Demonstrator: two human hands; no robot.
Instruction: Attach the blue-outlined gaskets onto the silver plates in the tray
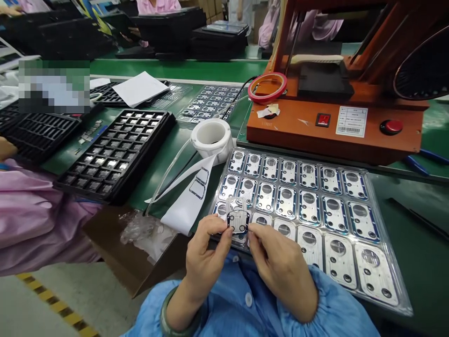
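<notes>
Closest in, the fingers of the left hand [206, 250] and right hand [278, 264] pinch opposite edges of a small rectangular piece [238, 220], holding it above the near left part of the clear tray [391, 255]. Rows of compartments in the clear tray hold silvery plates [310, 206], each with round holes; many of those farther back show blue edges. Left of the clear tray, at its near end, an open cardboard box [112, 248] contains crumpled clear plastic [140, 234]. Just off the clear tray's far left corner stands a white roll [213, 152], its printed strip [189, 208] trailing nearer. Farther left of the clear tray, a black tray [143, 164] on the green surface [403, 185] carries small shiny parts [122, 166] in its pockets. Directly beyond the clear tray stands an orange machine [298, 128]; beyond its far left corner lies a second plate-filled tray [212, 103].
</notes>
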